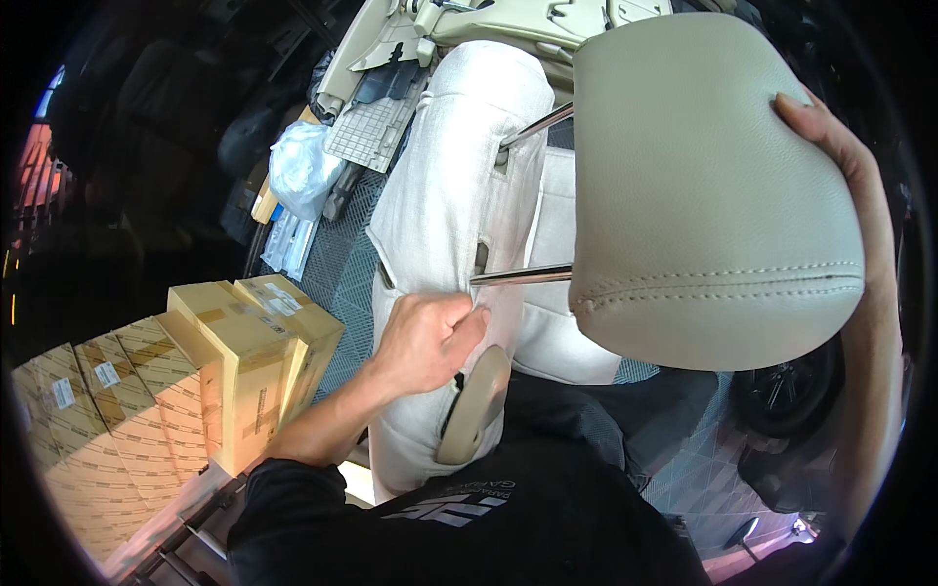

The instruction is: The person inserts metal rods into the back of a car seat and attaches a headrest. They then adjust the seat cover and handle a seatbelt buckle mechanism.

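The beige headrest is gripped at its far right edge by the right hand, the thumb laid on its face and the other fingers hidden behind. Its two metal rods are pointed at the white-covered seat back, where the left hand is placed just below the nearer rod, fingers curled in; whether anything is pinched cannot be told.

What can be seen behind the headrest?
Two metal rods and white seat fabric show past the left edge of the headrest. What lies directly behind it is covered, including part of the right hand.
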`<move>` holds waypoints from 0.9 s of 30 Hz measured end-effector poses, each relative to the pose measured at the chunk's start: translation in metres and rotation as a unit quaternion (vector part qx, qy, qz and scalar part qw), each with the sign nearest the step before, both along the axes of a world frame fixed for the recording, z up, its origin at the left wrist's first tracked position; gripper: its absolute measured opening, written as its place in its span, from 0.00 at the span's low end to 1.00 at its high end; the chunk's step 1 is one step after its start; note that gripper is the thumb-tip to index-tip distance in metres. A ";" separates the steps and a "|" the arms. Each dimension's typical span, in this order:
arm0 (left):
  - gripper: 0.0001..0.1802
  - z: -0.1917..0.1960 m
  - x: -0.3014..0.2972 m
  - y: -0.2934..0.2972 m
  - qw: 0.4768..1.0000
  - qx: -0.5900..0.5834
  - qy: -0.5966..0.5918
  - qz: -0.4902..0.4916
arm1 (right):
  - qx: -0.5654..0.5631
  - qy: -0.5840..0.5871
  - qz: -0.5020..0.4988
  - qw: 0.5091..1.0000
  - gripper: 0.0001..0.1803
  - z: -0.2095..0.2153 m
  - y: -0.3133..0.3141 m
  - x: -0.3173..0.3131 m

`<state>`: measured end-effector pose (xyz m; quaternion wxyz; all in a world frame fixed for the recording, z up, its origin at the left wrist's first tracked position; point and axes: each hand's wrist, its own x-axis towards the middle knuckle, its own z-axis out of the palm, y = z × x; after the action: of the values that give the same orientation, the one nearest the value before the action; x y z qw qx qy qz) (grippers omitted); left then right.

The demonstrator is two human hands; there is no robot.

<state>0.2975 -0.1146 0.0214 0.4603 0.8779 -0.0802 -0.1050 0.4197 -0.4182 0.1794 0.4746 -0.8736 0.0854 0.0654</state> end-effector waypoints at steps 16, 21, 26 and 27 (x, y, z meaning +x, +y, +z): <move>0.19 -0.029 -0.007 -0.002 0.987 -0.069 -0.136 0.056 | -0.266 -0.185 0.003 0.946 0.45 0.005 0.002 -0.003; 0.18 -0.030 -0.008 -0.003 0.987 -0.045 -0.143 0.065 | 0.122 -0.123 0.054 0.983 0.46 0.007 -0.005 -0.018; 0.18 -0.025 -0.009 0.000 0.992 -0.025 -0.112 0.056 | 0.073 -0.179 -0.102 0.976 0.38 -0.009 -0.006 -0.051; 0.18 -0.026 -0.010 0.000 0.992 -0.018 -0.106 0.061 | 0.028 -0.178 -0.148 0.972 0.37 -0.009 -0.005 -0.057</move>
<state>0.2874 -0.1142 -0.0042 0.4708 0.8788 -0.0763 0.0182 0.3626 -0.4232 0.1705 0.5105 -0.8354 0.1262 -0.1600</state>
